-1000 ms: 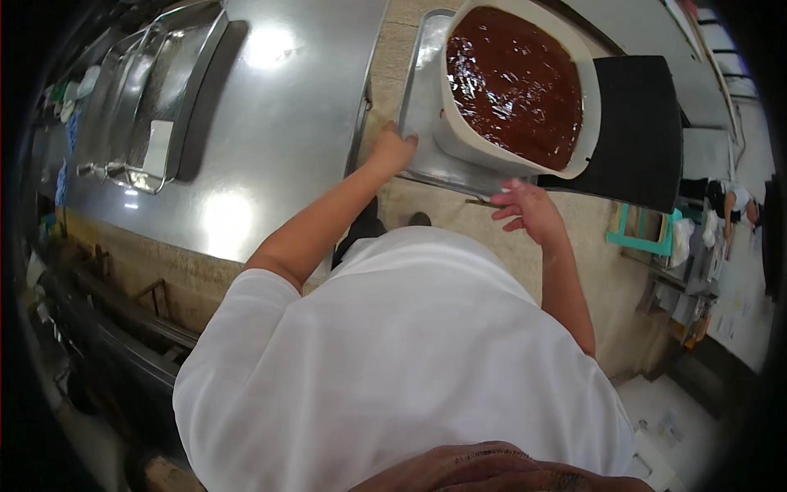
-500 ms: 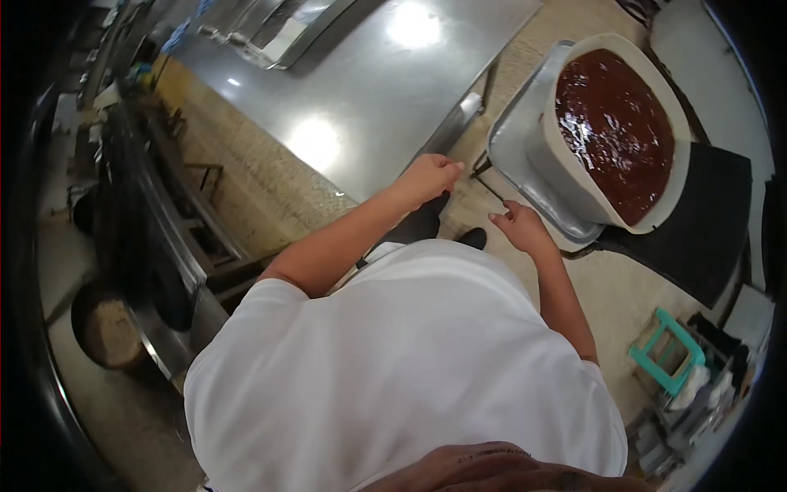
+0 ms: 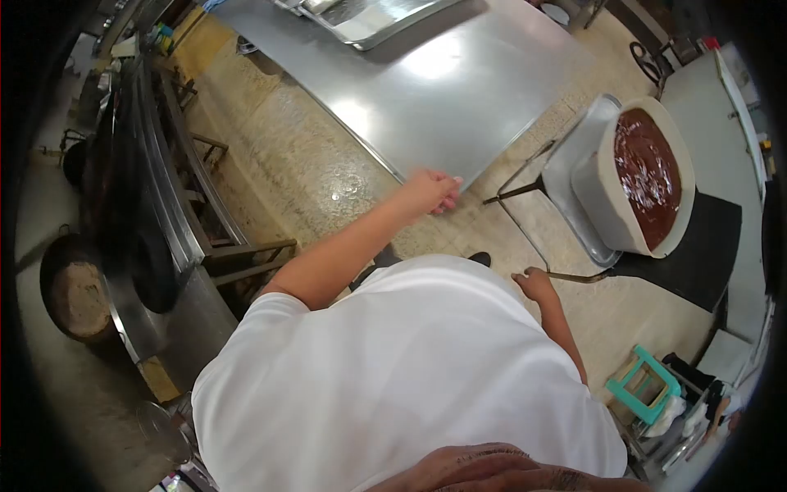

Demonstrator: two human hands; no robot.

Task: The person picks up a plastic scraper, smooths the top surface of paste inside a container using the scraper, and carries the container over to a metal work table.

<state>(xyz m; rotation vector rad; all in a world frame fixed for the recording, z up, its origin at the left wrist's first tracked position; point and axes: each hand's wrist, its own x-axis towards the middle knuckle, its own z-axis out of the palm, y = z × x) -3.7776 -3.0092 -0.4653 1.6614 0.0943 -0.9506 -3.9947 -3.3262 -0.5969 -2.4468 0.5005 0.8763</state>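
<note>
My left hand (image 3: pixel 433 193) is held out in front of me, close to the near corner of the steel table (image 3: pixel 393 135). Its fingers are curled in, slightly blurred, and I see nothing in them. My right hand (image 3: pixel 535 284) hangs lower at my right side, loosely bent with the thumb apart, and holds nothing visible. Beside it is the metal frame (image 3: pixel 574 277) of a black chair. On that chair rests a metal tray (image 3: pixel 566 168), and a large pale tub (image 3: pixel 596 193) of glossy dark brown liquid (image 3: pixel 649 176) stands on the tray.
A metal tray (image 3: pixel 365 37) lies on the far part of the table. To the left runs a steel counter (image 3: pixel 176 213) with a dark round pan (image 3: pixel 78 287) near its end. A turquoise stool (image 3: pixel 645 385) and cluttered items are at the lower right.
The view has shifted, so the table now sits nearer the middle and the tub farther right. My right hand has dropped lower, and my hands are farther apart.
</note>
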